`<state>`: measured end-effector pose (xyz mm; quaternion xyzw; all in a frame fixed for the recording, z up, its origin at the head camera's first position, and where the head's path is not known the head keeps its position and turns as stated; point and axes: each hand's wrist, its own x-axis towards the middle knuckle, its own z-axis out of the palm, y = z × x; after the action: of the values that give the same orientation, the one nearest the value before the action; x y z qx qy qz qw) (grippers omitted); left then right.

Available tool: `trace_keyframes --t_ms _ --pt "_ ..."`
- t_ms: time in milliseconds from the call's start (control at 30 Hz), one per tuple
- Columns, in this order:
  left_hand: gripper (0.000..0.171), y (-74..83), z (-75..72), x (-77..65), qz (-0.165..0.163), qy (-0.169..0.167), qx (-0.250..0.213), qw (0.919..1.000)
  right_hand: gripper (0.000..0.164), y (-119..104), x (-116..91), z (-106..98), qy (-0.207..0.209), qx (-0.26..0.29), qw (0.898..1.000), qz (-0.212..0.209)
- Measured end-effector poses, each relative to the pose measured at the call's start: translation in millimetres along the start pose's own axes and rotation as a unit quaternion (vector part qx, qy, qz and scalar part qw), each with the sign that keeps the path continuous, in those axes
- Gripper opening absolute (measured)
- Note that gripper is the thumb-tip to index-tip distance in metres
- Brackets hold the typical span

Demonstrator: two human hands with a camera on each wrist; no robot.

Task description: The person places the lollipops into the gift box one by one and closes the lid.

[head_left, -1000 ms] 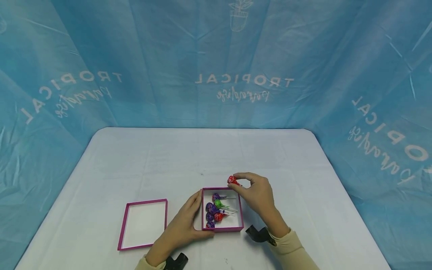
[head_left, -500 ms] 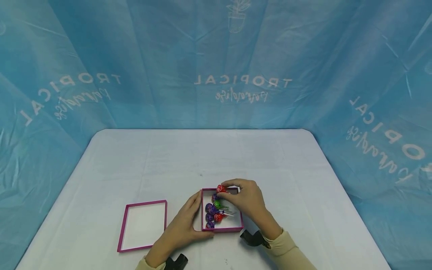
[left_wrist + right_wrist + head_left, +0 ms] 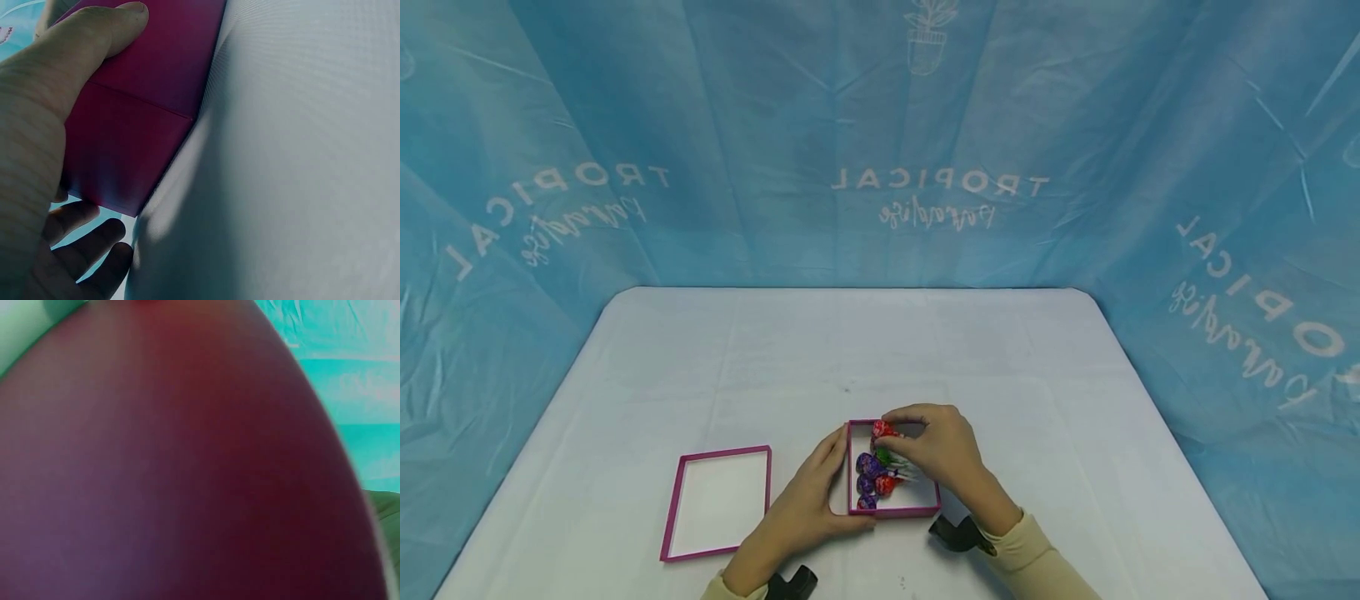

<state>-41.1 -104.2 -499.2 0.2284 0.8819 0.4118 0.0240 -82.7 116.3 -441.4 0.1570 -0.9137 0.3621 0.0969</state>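
Note:
In the head view, a square white-lined box (image 3: 904,512) with a magenta rim stands near the table's front. My left hand (image 3: 808,497) grips its near left corner, thumb along the front wall and fingers on the left side. The left wrist view shows that thumb (image 3: 115,31) lying on the magenta wall (image 3: 134,140). Between right thumb and forefinger, my right hand (image 3: 946,446) pinches a red-wrapped lollipop (image 3: 881,428) at the box's far left corner. Inside lie purple lollipops (image 3: 866,483), a green one (image 3: 883,456) and a red one (image 3: 886,485), sticks pointing right.
Left of the box, a second square tray-like piece with a magenta rim (image 3: 677,507) lies on the white-covered table (image 3: 880,350). Blue printed curtains (image 3: 760,125) hang behind and at both sides. Close, blurred skin fills most of the right wrist view.
My right hand has carried the red lollipop left and down, from beyond the far rim into the box's far left corner. My left hand has kept its place on the box.

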Motion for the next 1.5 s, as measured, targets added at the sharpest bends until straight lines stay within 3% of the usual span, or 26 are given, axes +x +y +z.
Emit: trace_keyframes --t_ms 467,967,1500 --pt "0.123 -1.6 1.7 -1.0 0.006 0.006 0.008 0.9999 0.027 5 -3 3 -0.057 -0.043 0.997 0.005" --pt "0.124 -0.9 0.9 -0.4 -0.005 -0.002 0.003 1.0 0.028 5 -4 11 -0.049 -0.11 0.992 -0.02" --pt "0.122 -1.7 1.4 -0.2 0.007 0.007 0.007 0.9999 0.03 1 -5 12 -0.055 -0.202 0.975 -0.068"
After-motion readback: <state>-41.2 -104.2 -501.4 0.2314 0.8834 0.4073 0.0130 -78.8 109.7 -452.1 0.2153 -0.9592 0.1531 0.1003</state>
